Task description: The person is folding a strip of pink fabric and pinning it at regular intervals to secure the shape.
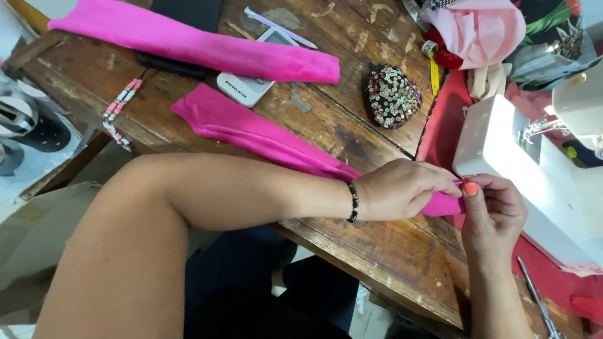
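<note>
Head view: hands (440, 194) pinch pink fabric strip (264, 135).

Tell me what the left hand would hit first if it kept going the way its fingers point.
The left hand points right, pinching the pink fabric strip. Straight on, it would first meet the right hand, already touching it at the fabric's end. Beyond that stands the white sewing machine.

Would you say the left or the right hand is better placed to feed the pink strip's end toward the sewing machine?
Probably the right hand: it pinches the pink fabric strip by its end, right beside the white sewing machine. The left hand grips the same end from farther away.
</note>
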